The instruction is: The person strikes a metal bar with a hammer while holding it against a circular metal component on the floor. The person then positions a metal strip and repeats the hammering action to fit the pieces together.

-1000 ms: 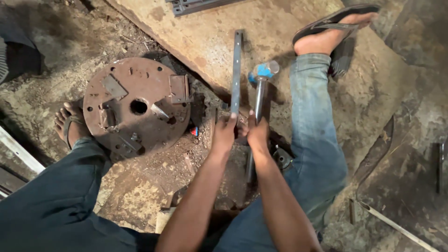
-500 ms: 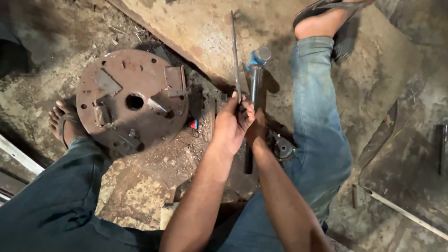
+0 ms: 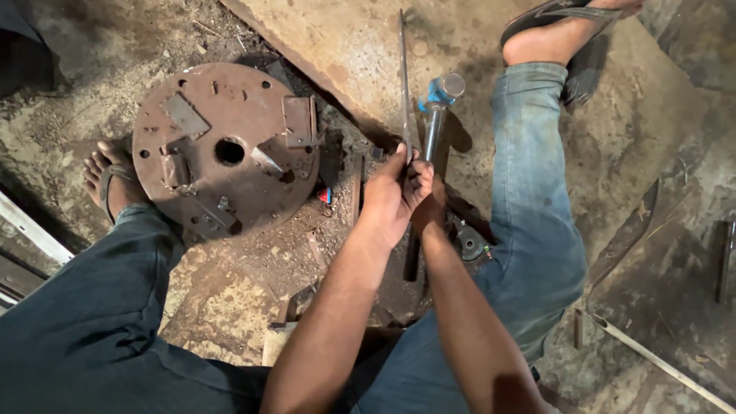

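The slab [image 3: 337,46] of pale stone or concrete runs across the top of the dirt floor as before, though it now sits a little lower and further right in view than half a second ago, as does everything else. The round rusty disc [image 3: 226,149], with its centre hole and welded tabs, lies flat on the ground to the left, unmoved, one bare foot [image 3: 107,180] in a sandal strap just beside its left edge. The person sits with the right leg [image 3: 529,192] in jeans stretched out up the frame, and its sandalled foot [image 3: 563,31] rests on the slab; that leg has not shifted. The long flat metal strip [image 3: 404,84] stands nearly upright in the picture, running from the slab down into the hands, much as it did before. Just to its right lies a hammer [image 3: 437,107] with a blue-wrapped head, handle pointing down toward the hands; it looks to be where it was. The left hand [image 3: 391,195] is closed around the lower end of the strip, fingers wrapped tight, whereas half a second ago its fingers were looser and partly spread. The right hand [image 3: 431,205] sits just behind and under the left one, mostly hidden by it, so I cannot tell what it grips or how firmly. A small dark fitting [image 3: 469,244] lies on the floor near the right wrist.
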